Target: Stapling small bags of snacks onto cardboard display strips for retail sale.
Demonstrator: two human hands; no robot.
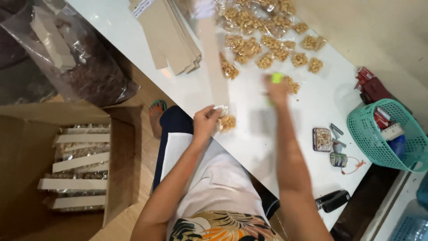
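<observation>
The left hand was down at the near edge of the white table, fingers pinched on a small clear packet of nuts right where it met the bottom end of a long cardboard strip. That strip ran away from the person across the table, toward the heap of loose nut packets at the far side. The right hand was out over the middle of the table, blurred with motion, closed around a small green thing (a stapler, going by its shape, though the blur left that unsure).

By my reading, the step in hand was fixing the packet to the strip, and what it called for was a steady left pinch: the packet's sealed top had to lie flat on the cardboard, square to its edge, with fingertips clear of the spot where the tool would bite. The right hand was well apart from the joint at that instant.

A stack of spare cardboard strips lay at the far left of the table, and an open carton on the floor to the left held finished strips. A teal basket stood at the right.
</observation>
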